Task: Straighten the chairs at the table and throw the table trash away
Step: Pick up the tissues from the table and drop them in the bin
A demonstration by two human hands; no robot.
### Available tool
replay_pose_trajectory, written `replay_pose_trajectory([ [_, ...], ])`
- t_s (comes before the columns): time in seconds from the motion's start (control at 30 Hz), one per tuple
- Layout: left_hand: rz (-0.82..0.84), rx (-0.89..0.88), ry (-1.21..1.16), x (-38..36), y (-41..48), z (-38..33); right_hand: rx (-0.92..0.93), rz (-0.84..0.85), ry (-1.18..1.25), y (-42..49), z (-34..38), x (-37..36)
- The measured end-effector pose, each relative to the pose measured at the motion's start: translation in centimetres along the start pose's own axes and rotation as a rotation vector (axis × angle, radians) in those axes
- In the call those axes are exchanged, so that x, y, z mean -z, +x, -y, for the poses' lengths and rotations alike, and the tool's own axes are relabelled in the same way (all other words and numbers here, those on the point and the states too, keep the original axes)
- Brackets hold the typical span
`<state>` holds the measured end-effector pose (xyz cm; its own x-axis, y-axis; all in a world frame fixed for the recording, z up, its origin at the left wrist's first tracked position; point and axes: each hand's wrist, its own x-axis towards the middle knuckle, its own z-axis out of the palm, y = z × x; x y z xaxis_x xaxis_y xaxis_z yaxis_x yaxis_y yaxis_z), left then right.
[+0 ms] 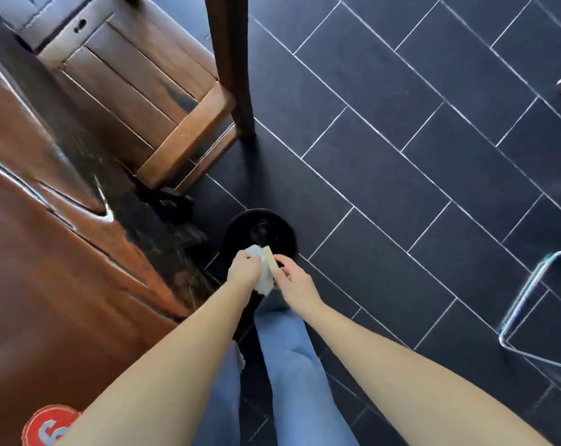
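Blue trouser legs (292,365) and two bare forearms fill the bottom centre of the frame, reaching forward and down.

Left hand (244,268): fingers clenched around crumpled white paper (263,280), which shows above and below the fist.

Right hand (293,278): thumb and fingertips pinch the lower end of a pale yellow strip (270,259). The strip lies against the white paper.

Both items are held at centre frame, directly over the near rim of a black round bin (259,231) standing on the dark tiled floor (401,156). Bin contents cannot be made out.

Wooden table (47,268): occupies the left side of the frame, top glossy, edge just beside the bin. A red disc (44,426) lies on it at lower left; its marking is not legible.

Wooden chair (134,88): upper left, seat partly tucked under the table edge.

Clear chair (530,310): right edge, well apart from the table.
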<state>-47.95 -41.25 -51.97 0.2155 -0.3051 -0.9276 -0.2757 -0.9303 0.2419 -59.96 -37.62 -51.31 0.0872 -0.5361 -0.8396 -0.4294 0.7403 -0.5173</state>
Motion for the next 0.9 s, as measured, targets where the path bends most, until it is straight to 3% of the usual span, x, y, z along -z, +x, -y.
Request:
replay_pose_trajectory([
  [0.17,0.039,0.141,-0.012,-1.4,4.8,-0.7,-0.122,0.037,0.007,5.9,-2.4,-2.1],
  [0.5,0.332,0.265,0.061,-0.9,10.4,-0.7,-0.174,0.145,-0.150,10.1,-4.6,-2.0],
  [0.73,0.310,0.101,-0.065,-1.7,6.2,-2.3,-0.140,0.055,-0.111,6.3,-3.0,-1.3],
  [0.9,0.343,-0.137,-0.116,1.1,-1.3,-4.1,-0.011,-0.030,-0.183,2.0,1.1,0.0],
])
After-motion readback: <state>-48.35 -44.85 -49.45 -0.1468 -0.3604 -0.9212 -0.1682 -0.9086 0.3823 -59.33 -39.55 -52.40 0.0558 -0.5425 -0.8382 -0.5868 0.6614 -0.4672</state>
